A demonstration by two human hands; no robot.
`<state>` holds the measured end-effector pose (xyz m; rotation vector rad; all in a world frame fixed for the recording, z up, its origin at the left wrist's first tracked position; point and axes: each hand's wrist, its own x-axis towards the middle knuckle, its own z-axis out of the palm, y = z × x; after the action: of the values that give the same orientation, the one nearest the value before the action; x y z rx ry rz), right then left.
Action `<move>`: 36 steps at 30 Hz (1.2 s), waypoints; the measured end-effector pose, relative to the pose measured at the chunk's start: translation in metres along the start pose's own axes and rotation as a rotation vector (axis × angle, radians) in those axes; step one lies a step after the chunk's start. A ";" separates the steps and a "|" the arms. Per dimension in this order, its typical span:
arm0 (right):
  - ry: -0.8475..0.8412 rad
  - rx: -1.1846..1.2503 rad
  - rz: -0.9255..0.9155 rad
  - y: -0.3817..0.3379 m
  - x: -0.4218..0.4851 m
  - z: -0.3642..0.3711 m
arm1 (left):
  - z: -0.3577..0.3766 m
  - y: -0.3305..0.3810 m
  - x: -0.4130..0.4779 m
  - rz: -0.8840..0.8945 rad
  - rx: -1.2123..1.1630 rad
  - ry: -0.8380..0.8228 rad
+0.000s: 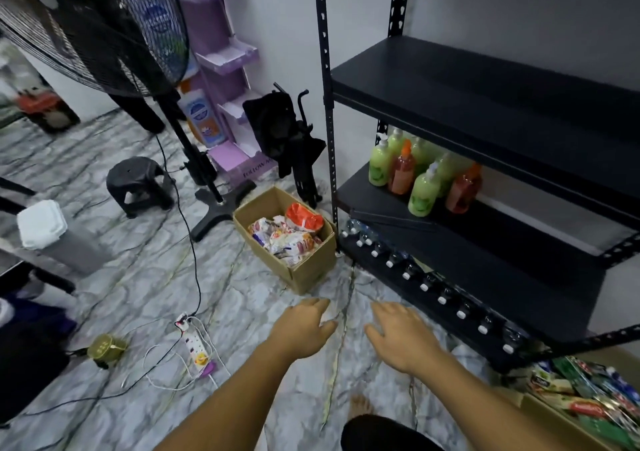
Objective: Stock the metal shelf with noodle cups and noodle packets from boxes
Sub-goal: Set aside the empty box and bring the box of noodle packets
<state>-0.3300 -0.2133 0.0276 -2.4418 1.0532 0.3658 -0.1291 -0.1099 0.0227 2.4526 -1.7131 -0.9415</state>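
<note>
- Left hand (304, 326) and right hand (398, 333) reach out over the marble floor (138, 295), fingers relaxed, holding nothing.
- Cardboard box (304, 274) of noodle packets (287, 237) sits on the floor against the metal shelf (485, 104) corner post.
- Soap bottles (420, 182) stand on the middle shelf.

One metal shelf (485, 97). Two boxes: packet box (304, 274) at 12 o'clock of the hands, second box (543, 416) at 4 o'clock. About five green pump bottles (423, 196), two orange pump bottles (401, 173). Roughly twelve white-capped water bottles (441, 300). One stool (138, 184), one fan (86, 28).
</note>
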 end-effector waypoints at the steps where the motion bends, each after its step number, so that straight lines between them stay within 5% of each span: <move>1: -0.003 0.007 0.005 -0.002 0.010 -0.004 | -0.008 -0.004 0.007 -0.002 0.001 0.003; 22: 0.083 0.187 0.306 -0.075 0.159 -0.043 | -0.130 -0.102 0.185 0.330 0.125 -0.101; 36: -0.028 0.165 0.242 -0.145 0.286 -0.047 | -0.192 -0.236 0.232 0.109 0.055 -0.064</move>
<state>-0.0276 -0.3252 -0.0052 -2.1647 1.3164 0.3735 0.2144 -0.2757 -0.0068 2.3581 -1.8960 -0.9837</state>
